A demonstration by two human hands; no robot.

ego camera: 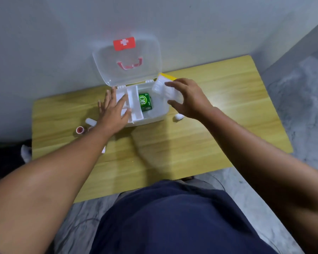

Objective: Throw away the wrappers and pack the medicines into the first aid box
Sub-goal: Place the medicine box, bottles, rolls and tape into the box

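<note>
Dim, bluish indoor light; glare patch on desk (226, 99) by right hand; soft motion blur, wide-angle bowing at edges.

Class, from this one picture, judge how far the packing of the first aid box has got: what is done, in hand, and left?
Done: the first aid box stands open with a green packet inside. In hand: the right hand holds a clear plastic case over the box; the left hand rests on its white tray. Left: a white roll, a white tube and a red-ended roll lie on the table.
</note>
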